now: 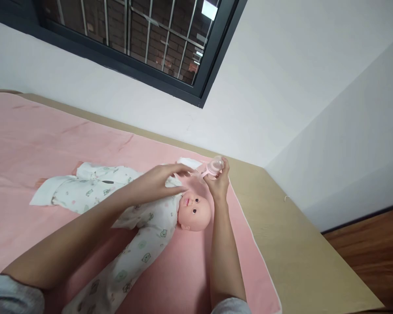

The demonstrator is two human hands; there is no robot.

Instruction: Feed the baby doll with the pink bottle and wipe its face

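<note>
A baby doll in white pajamas with a small printed pattern lies face up, its bald head toward the right. Above and beyond the head, my right hand is closed around a small baby bottle with a pale pink part and a clear end. My left hand reaches over the doll's upper body with thumb and fingers apart, holding nothing. Its fingertips come close to the bottle's left side; whether they touch it I cannot tell. Part of the doll's chest and far arm is hidden behind my left hand.
A pink blanket lies under the doll on a light wooden surface. White walls rise at the back and right. A dark-framed window with bars is above. Brown wood shows at the lower right.
</note>
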